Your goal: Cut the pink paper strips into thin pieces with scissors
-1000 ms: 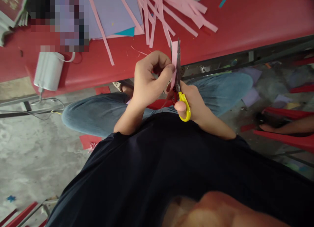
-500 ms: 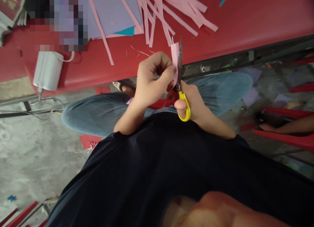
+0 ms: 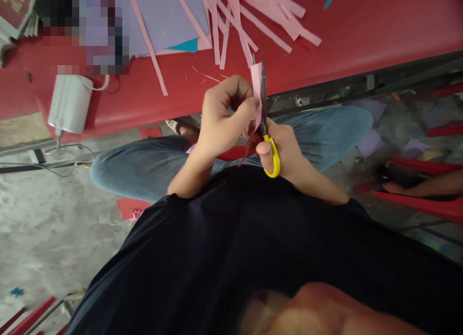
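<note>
Over my lap, my left hand (image 3: 226, 118) pinches a pink paper strip (image 3: 256, 81) between thumb and fingers. My right hand (image 3: 284, 144) is closed round the yellow handle of a pair of scissors (image 3: 272, 156), thumb through the loop. The blades point away from me and lie along the strip, one on each side of its upper end. A thin paper tail hangs below the strip near the scissors' pivot. Several loose pink strips (image 3: 249, 23) lie on the red table (image 3: 361, 45) just beyond my hands.
Purple paper sheets (image 3: 170, 21) with a blue corner lie on the table at the left. A white power bank or adapter (image 3: 71, 103) with a cable sits at the table's near edge. Red chairs and another person's arm (image 3: 427, 186) are at the right. Paper scraps litter the floor.
The scissor blades have tilted slightly to the left and sit closer to the strip. More of the thin tail shows below. My left hand has barely moved.
</note>
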A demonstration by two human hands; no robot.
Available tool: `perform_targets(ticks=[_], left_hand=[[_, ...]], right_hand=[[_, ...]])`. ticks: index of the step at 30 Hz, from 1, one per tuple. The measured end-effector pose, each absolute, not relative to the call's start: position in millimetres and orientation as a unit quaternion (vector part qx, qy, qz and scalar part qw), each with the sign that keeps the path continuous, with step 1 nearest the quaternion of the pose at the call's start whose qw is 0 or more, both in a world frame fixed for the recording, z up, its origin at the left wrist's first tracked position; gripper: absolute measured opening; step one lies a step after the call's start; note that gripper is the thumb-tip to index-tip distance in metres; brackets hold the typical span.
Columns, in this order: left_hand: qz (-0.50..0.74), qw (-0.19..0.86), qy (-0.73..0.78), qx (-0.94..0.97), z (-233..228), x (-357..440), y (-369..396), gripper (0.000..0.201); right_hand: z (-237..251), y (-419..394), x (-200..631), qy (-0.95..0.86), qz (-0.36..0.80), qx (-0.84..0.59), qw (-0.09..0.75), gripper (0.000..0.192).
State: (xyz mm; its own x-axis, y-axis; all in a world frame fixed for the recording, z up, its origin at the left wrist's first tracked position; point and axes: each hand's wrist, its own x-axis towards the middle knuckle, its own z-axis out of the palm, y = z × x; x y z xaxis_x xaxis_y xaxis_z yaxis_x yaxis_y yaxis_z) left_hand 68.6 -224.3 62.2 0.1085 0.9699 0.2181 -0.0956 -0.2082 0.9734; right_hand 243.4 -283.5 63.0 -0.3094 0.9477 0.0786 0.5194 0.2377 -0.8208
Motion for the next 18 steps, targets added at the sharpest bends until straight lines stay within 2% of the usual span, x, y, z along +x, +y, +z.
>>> perform_targets(ticks=[5,11,18], left_hand=[[0.542,0.493,0.389,0.559,61.1,68.3,-224.2,0.035],[0.55,0.491,0.371,0.564,55.3,66.2,-222.3,0.036],[0.569,0.472,0.332,0.586,38.6,67.7,-209.1,0.048]], right_hand=[[64.1,-284.5,242.9,-0.72,0.374,-0.51,0.287,0.08],[64.5,-285.6,241.1,-0.715,0.374,-0.504,0.309,0.075],[66.1,-286.3,240.5,-0.72,0.369,-0.508,0.296,0.078]])
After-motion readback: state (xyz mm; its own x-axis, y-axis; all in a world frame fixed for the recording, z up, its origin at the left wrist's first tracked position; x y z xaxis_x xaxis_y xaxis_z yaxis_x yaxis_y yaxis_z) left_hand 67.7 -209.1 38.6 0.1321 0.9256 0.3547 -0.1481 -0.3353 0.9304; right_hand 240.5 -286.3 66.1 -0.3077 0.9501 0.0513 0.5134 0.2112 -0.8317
